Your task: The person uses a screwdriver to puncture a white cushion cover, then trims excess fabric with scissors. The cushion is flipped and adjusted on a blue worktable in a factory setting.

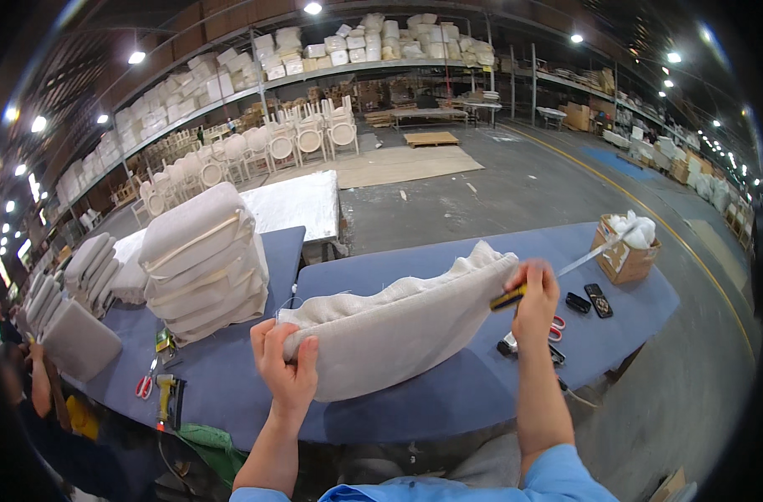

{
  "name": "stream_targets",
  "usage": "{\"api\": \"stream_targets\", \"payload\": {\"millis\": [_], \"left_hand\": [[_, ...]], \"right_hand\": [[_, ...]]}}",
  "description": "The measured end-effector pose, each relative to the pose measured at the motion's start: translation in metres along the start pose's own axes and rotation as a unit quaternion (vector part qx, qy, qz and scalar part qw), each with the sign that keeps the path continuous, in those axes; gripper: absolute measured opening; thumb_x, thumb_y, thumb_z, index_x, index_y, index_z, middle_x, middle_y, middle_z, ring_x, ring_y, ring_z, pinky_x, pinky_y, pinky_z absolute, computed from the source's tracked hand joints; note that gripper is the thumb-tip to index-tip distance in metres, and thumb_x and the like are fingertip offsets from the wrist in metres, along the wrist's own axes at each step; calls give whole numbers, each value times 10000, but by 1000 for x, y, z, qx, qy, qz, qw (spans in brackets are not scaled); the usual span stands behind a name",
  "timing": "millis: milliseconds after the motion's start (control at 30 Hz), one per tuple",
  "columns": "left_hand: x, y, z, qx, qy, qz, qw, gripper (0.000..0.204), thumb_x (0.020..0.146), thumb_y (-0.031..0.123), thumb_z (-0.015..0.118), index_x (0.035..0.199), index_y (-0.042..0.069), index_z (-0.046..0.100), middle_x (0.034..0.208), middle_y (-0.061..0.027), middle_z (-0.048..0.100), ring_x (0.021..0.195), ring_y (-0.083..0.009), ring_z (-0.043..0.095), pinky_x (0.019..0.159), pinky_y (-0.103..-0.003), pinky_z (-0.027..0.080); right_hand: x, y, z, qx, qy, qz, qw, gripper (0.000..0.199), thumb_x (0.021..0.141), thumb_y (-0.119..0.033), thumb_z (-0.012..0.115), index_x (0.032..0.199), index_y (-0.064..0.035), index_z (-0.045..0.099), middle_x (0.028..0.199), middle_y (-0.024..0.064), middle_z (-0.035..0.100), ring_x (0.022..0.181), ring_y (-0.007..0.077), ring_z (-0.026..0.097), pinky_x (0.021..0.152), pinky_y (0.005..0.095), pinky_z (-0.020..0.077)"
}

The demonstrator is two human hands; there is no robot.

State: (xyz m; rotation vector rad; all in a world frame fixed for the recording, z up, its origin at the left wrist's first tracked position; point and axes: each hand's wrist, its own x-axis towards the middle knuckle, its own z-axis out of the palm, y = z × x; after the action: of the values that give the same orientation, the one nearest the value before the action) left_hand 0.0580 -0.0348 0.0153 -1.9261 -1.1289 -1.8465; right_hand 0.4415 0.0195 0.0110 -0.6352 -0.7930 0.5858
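A curved seat cushion (pixel 398 343) in light grey-beige fabric is tilted up over the blue-covered table, its gathered, raw fabric edge along the top. My left hand (pixel 285 364) grips the cushion's left end, thumb on the front face and fingers behind. Close by the right end, my right hand (pixel 533 305) is closed round a yellow-and-black handheld tool (pixel 508 298); motion blur hides its exact kind. A narrow silvery strip (pixel 594 253) runs from behind that hand toward a cardboard box; whether it joins the tool I cannot tell.
Stacked upholstered cushions (pixel 201 263) stand at left on the table (pixel 431 410). Red-handled scissors (pixel 145 385) and a yellow staple gun (pixel 170 402) lie nearer. On the right are a phone (pixel 598 300), another scissors (pixel 556 328) and the cardboard box (pixel 625 261). A co-worker's arm (pixel 40 381) shows far left.
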Motion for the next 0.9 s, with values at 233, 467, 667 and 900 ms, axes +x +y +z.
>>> {"api": "stream_targets", "payload": {"millis": [233, 467, 667, 900], "left_hand": [[-7, -8, 2, -22, 20, -30, 999, 321, 942, 268, 812, 1081, 20, 662, 1072, -155, 627, 997, -324, 604, 878, -405, 496], [-3, -16, 2, -36, 15, -46, 998, 307, 948, 267, 802, 1061, 19, 660, 1039, -146, 627, 978, -318, 601, 873, -398, 491], [-5, -17, 7, -39, 33, -30, 998, 299, 952, 265, 798, 1063, 24, 659, 1036, -146, 621, 964, -311, 592, 868, -395, 485], [-5, -17, 6, -39, 21, -31, 999, 286, 957, 255, 781, 1064, 24, 652, 1040, -143, 616, 970, -305, 587, 873, -397, 475]], "right_hand": [[13, -108, 110, 159, -227, -81, 957, 433, 1134, -410, 532, 851, -82, 529, 615, 8, 463, 537, 153, 479, 557, 328, 452], [23, -84, 142, -6, -211, -51, 976, 470, 1134, -425, 520, 801, -96, 561, 571, 8, 481, 498, 126, 469, 493, 323, 415], [13, -46, 134, -23, -288, 24, 957, 450, 1134, -388, 545, 808, -78, 544, 590, 0, 493, 502, 99, 450, 479, 279, 379], [45, -48, 128, 19, -219, -21, 975, 431, 1130, -384, 550, 814, -92, 535, 578, -12, 434, 477, 120, 434, 476, 308, 387]]}}
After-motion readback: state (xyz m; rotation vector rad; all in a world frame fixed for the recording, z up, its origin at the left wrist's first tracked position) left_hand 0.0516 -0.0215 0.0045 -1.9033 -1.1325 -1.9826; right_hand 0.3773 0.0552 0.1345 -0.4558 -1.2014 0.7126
